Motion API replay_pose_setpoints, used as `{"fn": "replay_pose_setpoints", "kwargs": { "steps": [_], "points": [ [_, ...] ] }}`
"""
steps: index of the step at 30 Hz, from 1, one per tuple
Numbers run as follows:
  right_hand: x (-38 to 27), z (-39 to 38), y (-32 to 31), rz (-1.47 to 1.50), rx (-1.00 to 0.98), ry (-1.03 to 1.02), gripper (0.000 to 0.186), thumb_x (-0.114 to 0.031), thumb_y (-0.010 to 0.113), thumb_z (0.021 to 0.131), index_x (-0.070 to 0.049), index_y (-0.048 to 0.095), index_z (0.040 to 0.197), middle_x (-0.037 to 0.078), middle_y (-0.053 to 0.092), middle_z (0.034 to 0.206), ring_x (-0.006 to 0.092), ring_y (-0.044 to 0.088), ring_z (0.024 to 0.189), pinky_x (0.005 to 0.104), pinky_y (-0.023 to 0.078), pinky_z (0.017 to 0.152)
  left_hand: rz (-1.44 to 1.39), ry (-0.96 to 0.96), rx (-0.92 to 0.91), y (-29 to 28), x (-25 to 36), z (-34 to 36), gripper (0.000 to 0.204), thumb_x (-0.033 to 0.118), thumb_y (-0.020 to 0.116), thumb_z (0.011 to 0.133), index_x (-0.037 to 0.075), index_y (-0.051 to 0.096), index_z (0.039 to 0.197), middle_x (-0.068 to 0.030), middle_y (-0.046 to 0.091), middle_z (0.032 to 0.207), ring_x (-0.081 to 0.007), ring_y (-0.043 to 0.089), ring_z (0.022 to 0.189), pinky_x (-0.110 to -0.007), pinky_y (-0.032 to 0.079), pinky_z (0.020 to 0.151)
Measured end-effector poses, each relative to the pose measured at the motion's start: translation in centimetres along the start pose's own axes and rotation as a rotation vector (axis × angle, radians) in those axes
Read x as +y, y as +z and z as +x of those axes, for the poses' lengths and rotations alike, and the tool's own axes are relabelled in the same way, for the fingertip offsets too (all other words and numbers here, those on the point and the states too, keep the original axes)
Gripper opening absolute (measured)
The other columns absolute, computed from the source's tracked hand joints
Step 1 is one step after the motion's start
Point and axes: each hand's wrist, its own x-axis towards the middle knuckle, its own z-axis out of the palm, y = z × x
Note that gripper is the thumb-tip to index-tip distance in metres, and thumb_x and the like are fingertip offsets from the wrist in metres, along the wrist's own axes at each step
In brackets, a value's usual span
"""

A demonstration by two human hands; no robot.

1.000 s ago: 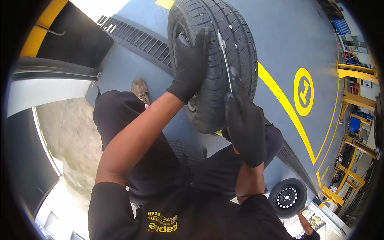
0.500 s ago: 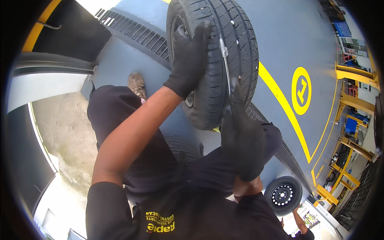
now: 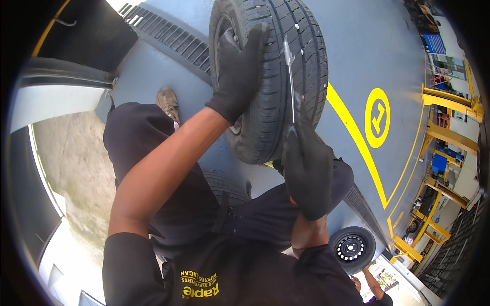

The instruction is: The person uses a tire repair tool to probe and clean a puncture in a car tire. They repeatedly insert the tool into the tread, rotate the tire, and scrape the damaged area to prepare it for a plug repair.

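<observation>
A worn tire (image 3: pixel 308 66) stands between my knees, with small pale bits in its tread grooves. My left hand (image 3: pixel 240 69), in a black glove, grips its left side, thumb along the tread and fingers at the rim. My right hand (image 3: pixel 306 168), also gloved, is closed round the lower end of a slim metal tool (image 3: pixel 291 81). The tool lies lengthwise along the tread, its upper tip at a groove; whether that tip presses in I cannot tell. Another tire (image 3: pixel 227 188) is partly visible behind my legs.
A drain grate (image 3: pixel 178 43) crosses the painted floor with its yellow markings (image 3: pixel 357 132). At lower right are a wheel with a black rim (image 3: pixel 352 247) and another person's arm (image 3: pixel 372 280). Yellow lift equipment (image 3: pixel 449 102) lines the right side; a dark doorway is at upper left.
The metal tool has shifted slightly rightward across the tread. My left hand keeps its grip on the tire. The whole view has drifted a little, the surroundings sliding left.
</observation>
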Motion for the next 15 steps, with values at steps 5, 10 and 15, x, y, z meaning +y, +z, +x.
{"fn": "replay_pose_setpoints", "kwargs": {
  "steps": [5,10,15],
  "points": [
    [0.3,0.5,0.0,-0.027,-0.028,0.024,0.058,-0.013,0.057,0.1,-0.008,0.045,0.156,0.021,0.065,0.067,0.0371,0.069,0.058,0.0444,0.052,0.058,0.01,0.004,0.064,0.7,-0.6,0.2,0.033,0.027,0.048,0.11,0.006,0.047,0.135,-0.0231,0.058,0.113,-0.0327,0.066,0.102,-0.043,0.056,0.086],
    [0.1,-0.1,0.3,-0.263,0.052,-0.04,0.044,-0.011,0.052,0.1,-0.001,0.059,0.143,0.021,0.07,0.076,0.0278,0.073,0.064,0.0381,0.055,0.063,-0.243,-0.088,0.131,0.7,1.1,0.2,0.06,0.045,0.065,0.095,-0.012,0.058,0.113,-0.0126,0.068,0.095,-0.0174,0.065,0.087,-0.037,0.053,0.079],
    [-0.8,-1.4,-0.2,-0.326,-0.02,0.002,0.066,-0.017,0.062,0.097,-0.014,0.042,0.16,0.018,0.075,0.088,0.0341,0.071,0.061,0.0439,0.054,0.06,-0.076,-0.187,0.116,-0.1,1.1,0.0,0.053,0.045,0.056,0.101,-0.006,0.056,0.115,-0.016,0.065,0.096,-0.0225,0.066,0.089,-0.04,0.054,0.082]
  ]
}}
